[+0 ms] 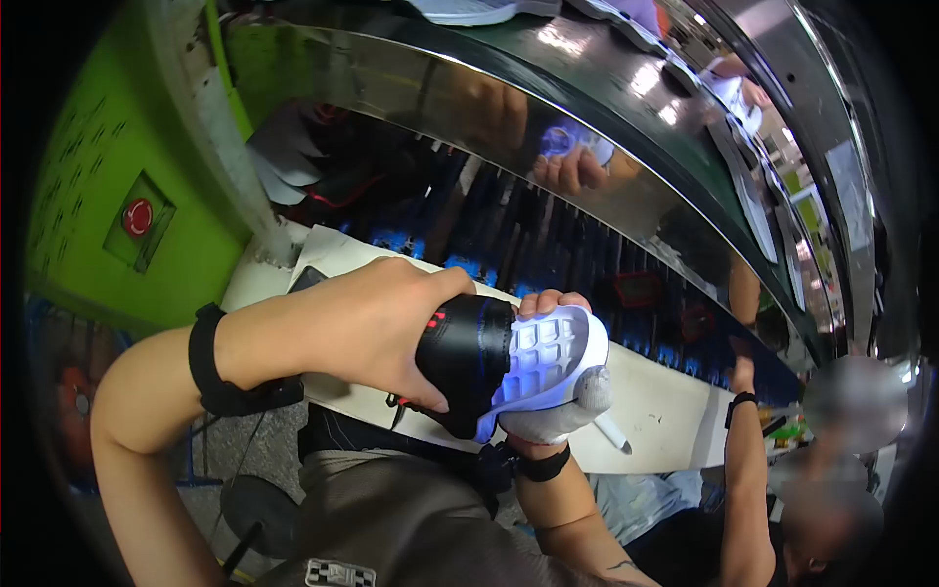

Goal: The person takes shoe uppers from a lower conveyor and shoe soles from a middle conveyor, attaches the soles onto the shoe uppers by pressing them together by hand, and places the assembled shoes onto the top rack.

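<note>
Wrapped around a black shoe upper (468, 357) is my left hand (396, 313), its thumb pressed on the lower side. A white sole (548, 354) with a grid of square recesses touches the upper's right edge. My right hand (556, 416), with grey covering on its thumb and palm, grips the sole from below, with fingertips over the top edge. A white pen-like tool with a dark tip (614, 436) sticks out below that hand.
A pale work ledge (665, 406) runs beside dark rollers (489, 220). A metal-sided conveyor (430, 83) carries shoe parts above. At left stands a green panel (68, 225) with a red button (138, 217). Another person's arm (747, 479) reaches in at the right.
</note>
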A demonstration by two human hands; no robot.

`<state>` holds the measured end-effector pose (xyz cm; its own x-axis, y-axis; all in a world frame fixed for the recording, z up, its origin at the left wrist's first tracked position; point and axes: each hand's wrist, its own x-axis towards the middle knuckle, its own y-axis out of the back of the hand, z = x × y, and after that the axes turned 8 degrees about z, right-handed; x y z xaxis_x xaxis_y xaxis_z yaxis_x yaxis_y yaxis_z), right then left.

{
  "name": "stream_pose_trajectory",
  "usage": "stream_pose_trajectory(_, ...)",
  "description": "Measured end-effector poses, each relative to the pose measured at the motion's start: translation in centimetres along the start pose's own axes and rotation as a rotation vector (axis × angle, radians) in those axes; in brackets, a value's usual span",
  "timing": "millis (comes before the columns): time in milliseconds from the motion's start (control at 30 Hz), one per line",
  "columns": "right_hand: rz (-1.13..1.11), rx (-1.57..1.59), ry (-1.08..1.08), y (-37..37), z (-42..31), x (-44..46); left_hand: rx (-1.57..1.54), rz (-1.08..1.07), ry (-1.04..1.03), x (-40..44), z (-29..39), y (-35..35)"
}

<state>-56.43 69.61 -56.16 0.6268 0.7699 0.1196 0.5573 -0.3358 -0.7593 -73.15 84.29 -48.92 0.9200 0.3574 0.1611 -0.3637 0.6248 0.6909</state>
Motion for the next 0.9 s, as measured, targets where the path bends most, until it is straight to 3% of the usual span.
stream_pose_trajectory(167,-0.105,-0.470,-0.086,-1.5,-1.8,0.7,0.073,-0.077,0.071,1.7,1.3,0.1)
stream_pose_trajectory(300,-0.148,-0.635,-0.162,-0.1,-4.4,1.9,0.044,-0.074,-0.063,3.9,2.3,-1.0)
stream_pose_trajectory(333,-0.272,-0.691,-0.113,1.3,-5.0,2.5,0.103,-0.123,-0.098,4.5,3.0,-1.1)
stream_pose_trajectory(367,-0.253,-0.707,-0.092,2.0,-6.4,2.6,0.096,-0.130,-0.129,4.8,3.4,-1.5)
stream_pose_trajectory(467,-0.444,-0.998,-0.166,1.7,-10.2,3.0,0.138,-0.141,-0.281,5.5,4.9,-2.5)
stream_pose_trajectory(600,-0.684,-1.158,-0.280,0.2,-14.6,2.4,0.225,-0.275,-0.271,4.8,7.2,-2.9)
stream_pose_trajectory(633,-0.707,-1.231,-0.248,0.2,-14.7,1.9,0.220,-0.312,-0.282,4.2,7.2,-3.0)
stream_pose_trajectory(700,-0.707,-1.249,-0.272,-1.6,-14.6,0.7,0.123,-0.146,-0.375,2.6,6.3,-2.5)
stream_pose_trajectory(767,-0.877,-1.225,-0.002,-2.5,-13.0,0.2,0.124,-0.189,-0.326,0.7,4.5,-1.7)
stream_pose_trajectory(833,-0.898,-1.105,-0.228,-1.7,-11.0,0.6,0.042,-0.037,-0.404,-1.3,2.3,-0.8)
stream_pose_trajectory(900,-0.717,-1.244,-0.125,3.2,-5.9,-1.2,0.048,-0.052,-0.302,-3.2,0.8,0.4)
